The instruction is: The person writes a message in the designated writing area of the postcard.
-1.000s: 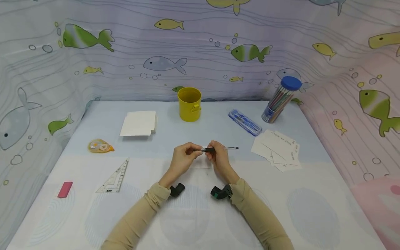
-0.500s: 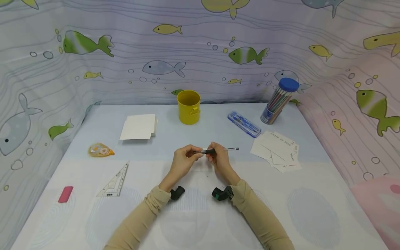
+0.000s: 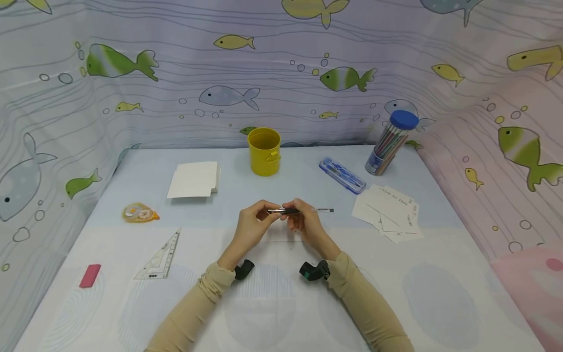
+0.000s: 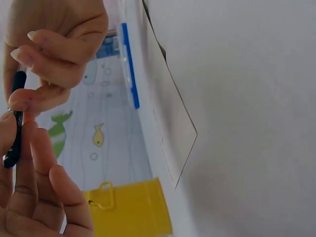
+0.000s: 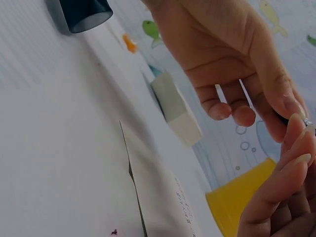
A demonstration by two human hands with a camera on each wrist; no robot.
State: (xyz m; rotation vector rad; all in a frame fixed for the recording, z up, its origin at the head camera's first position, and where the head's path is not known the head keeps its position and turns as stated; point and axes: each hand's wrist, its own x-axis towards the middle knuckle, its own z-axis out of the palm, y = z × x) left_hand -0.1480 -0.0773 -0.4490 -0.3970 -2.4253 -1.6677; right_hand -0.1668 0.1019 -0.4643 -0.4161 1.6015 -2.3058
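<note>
A pen (image 3: 291,211) with a black grip and clear barrel is held sideways between both hands, above the table. My left hand (image 3: 249,229) pinches its left end with thumb and fingers. Close beside it, my right hand (image 3: 311,226) pinches the black grip, and the clear barrel sticks out to the right. In the left wrist view the black grip (image 4: 19,98) spans the two hands' fingertips. Below the hands lies a pale card (image 3: 283,235), partly hidden by them; the right wrist view shows handwriting on this card (image 5: 160,197).
Behind stand a yellow bucket (image 3: 264,164) and a blue-lidded pencil tub (image 3: 389,142). Right lie a blue case (image 3: 342,175) and written cards (image 3: 391,210). Left are blank cards (image 3: 192,180), correction tape (image 3: 138,213), a set square (image 3: 162,259) and a pink eraser (image 3: 90,276).
The right hand's fingers have shifted left along the pen, closer to the left hand. Both hands and the pen have drifted slightly left. The head view has tilted a little.
</note>
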